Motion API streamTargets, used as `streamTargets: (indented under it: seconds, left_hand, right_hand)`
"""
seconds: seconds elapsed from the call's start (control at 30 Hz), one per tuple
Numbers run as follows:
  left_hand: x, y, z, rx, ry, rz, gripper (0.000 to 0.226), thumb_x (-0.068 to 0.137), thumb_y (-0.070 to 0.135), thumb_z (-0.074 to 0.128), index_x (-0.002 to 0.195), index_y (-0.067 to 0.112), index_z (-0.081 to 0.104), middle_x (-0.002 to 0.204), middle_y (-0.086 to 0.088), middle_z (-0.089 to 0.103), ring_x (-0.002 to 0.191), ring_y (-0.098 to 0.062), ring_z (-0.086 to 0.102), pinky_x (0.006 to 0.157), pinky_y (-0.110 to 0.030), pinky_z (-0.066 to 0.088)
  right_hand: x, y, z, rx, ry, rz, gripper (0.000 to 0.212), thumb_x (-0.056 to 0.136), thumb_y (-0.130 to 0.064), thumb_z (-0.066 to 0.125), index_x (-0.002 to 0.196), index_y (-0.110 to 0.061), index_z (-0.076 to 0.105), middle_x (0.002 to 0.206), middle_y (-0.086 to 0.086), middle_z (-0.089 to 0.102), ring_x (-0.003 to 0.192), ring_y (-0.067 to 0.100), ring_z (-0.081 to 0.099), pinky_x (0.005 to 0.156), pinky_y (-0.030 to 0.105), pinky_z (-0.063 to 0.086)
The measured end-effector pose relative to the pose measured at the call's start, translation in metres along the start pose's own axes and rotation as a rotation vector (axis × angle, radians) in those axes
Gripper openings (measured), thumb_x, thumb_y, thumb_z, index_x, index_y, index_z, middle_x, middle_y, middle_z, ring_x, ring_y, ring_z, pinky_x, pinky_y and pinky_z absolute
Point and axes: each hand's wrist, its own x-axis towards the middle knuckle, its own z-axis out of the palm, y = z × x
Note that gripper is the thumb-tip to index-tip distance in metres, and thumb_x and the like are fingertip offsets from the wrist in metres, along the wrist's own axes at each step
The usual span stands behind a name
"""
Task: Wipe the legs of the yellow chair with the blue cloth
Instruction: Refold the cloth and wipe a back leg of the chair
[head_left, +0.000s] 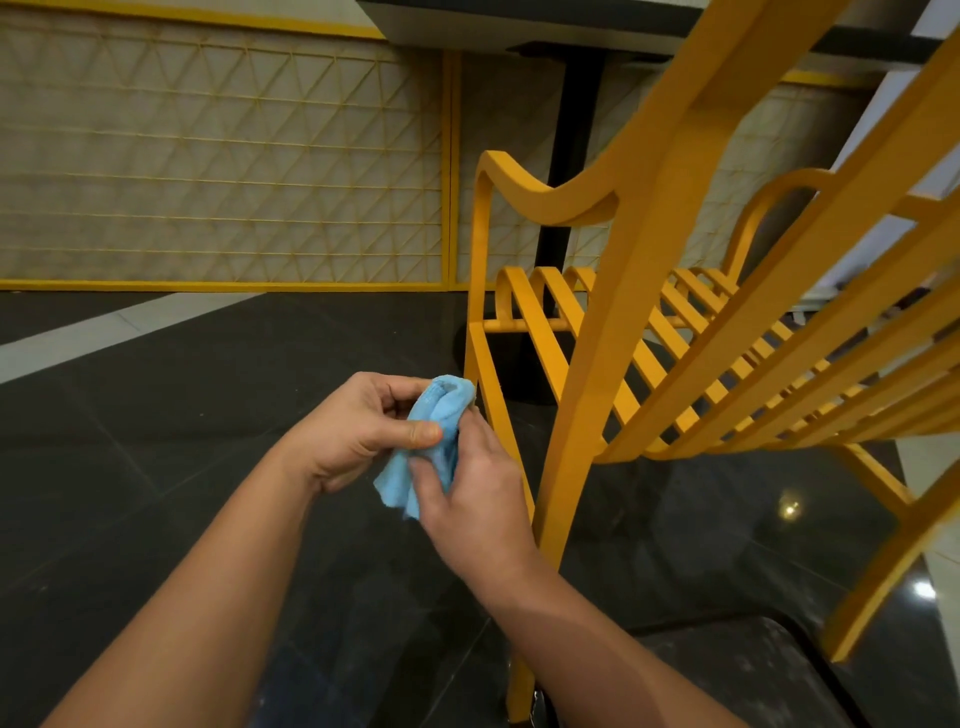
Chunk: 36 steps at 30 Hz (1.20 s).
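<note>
The yellow slatted chair (644, 291) fills the right half of the view, seen from behind and to its left. Its near rear leg (566, 467) runs down to the dark floor at the bottom centre. A front leg (493, 400) stands just beyond my hands. The blue cloth (436, 441) is bunched between both hands, left of the rear leg and not touching the chair. My left hand (358, 431) pinches the cloth's upper part with thumb and fingers. My right hand (478, 493) grips its lower part, close beside the rear leg.
A black table post (566, 156) and table underside stand behind the chair. A wall with a yellow lattice panel (218, 156) lies across the back. Dark glossy floor tiles (156, 415) spread to the left. A dark object (758, 670) sits at the bottom right.
</note>
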Motion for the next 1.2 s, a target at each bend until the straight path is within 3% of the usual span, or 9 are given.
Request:
streamTargets:
  seconds: [0.27,0.5,0.67,0.77,0.87,0.97,1.03,1.13,1.2]
  left_hand:
    - [-0.019,0.011,-0.007,0.158,-0.072,-0.084,0.041,0.072,0.001,0.076,0.112,0.006,0.071,0.111,-0.021,0.071,0.105,-0.036,0.068,0.091,-0.044,0.057]
    - [-0.02,0.031,-0.003,0.516,0.021,-0.034,0.04,0.06,0.0,0.048,0.079,0.017,0.078,0.084,0.0,0.066,0.076,-0.016,0.064,0.067,-0.028,0.05]
    - [-0.017,0.045,0.006,0.825,0.018,0.021,0.052,0.067,-0.015,0.051,0.059,0.032,0.072,0.081,0.017,0.058,0.088,-0.01,0.058,0.083,-0.042,0.049]
    - [-0.02,0.049,0.015,1.073,0.103,0.112,0.058,0.075,-0.011,0.061,0.058,0.044,0.066,0.088,0.019,0.05,0.097,-0.004,0.042,0.093,-0.036,0.036]
    - [-0.025,0.059,0.026,1.122,0.108,0.16,0.055,0.08,-0.004,0.066,0.053,0.043,0.064,0.087,0.013,0.038,0.091,-0.006,0.037,0.084,-0.023,0.034]
    - [-0.031,0.07,0.038,1.07,0.089,0.215,0.057,0.079,-0.009,0.064,0.048,0.038,0.061,0.082,0.01,0.035,0.075,-0.004,0.04,0.064,-0.014,0.036]
    - [-0.035,0.077,0.045,1.021,0.043,0.244,0.054,0.079,-0.011,0.065,0.049,0.034,0.061,0.079,0.01,0.035,0.071,-0.005,0.04,0.06,-0.015,0.035]
    - [-0.043,0.091,0.056,0.889,-0.086,0.237,0.042,0.079,0.004,0.064,0.05,0.034,0.063,0.079,0.007,0.037,0.072,-0.004,0.041,0.062,-0.014,0.037]
    - [-0.047,0.098,0.062,0.801,-0.15,0.227,0.032,0.076,0.009,0.061,0.051,0.028,0.064,0.081,0.0,0.039,0.073,-0.003,0.043,0.064,-0.012,0.04]
  right_hand:
    - [-0.008,-0.007,-0.022,-0.105,-0.025,-0.057,0.031,0.094,-0.012,0.05,0.125,-0.016,0.05,0.118,-0.002,0.056,0.11,0.011,0.056,0.087,0.025,0.053]
    - [-0.013,-0.022,-0.041,-0.134,-0.05,-0.13,0.033,0.091,-0.008,0.05,0.122,-0.019,0.05,0.095,-0.001,0.062,0.083,0.014,0.061,0.066,0.023,0.049]
    - [-0.007,-0.034,-0.062,-0.134,-0.231,-0.088,0.024,0.088,-0.006,0.047,0.103,-0.017,0.062,0.079,-0.003,0.06,0.064,0.008,0.055,0.05,0.019,0.039]
    - [-0.001,-0.042,-0.081,-0.074,-0.37,-0.08,0.024,0.087,-0.003,0.047,0.084,-0.02,0.063,0.075,-0.003,0.063,0.065,0.007,0.06,0.05,0.026,0.048]
    - [0.004,-0.047,-0.103,-0.008,-0.484,-0.086,0.034,0.087,0.0,0.047,0.071,-0.027,0.058,0.067,-0.008,0.058,0.055,-0.001,0.055,0.047,0.02,0.042]
    - [0.008,-0.044,-0.118,0.029,-0.55,-0.131,0.03,0.084,0.002,0.05,0.073,-0.022,0.065,0.104,-0.003,0.063,0.095,0.003,0.059,0.076,0.034,0.055]
    - [0.007,-0.04,-0.123,0.038,-0.583,-0.159,0.029,0.082,0.003,0.051,0.069,-0.019,0.065,0.136,-0.006,0.047,0.125,0.008,0.045,0.096,0.041,0.047]
    - [0.004,-0.035,-0.129,0.072,-0.605,-0.2,0.015,0.079,-0.002,0.052,0.078,-0.005,0.067,0.152,-0.01,0.028,0.139,0.004,0.028,0.108,0.042,0.036]
    - [0.003,-0.035,-0.133,0.121,-0.609,-0.216,0.019,0.073,-0.01,0.051,0.079,-0.002,0.067,0.15,-0.012,0.032,0.136,0.002,0.032,0.105,0.041,0.039]
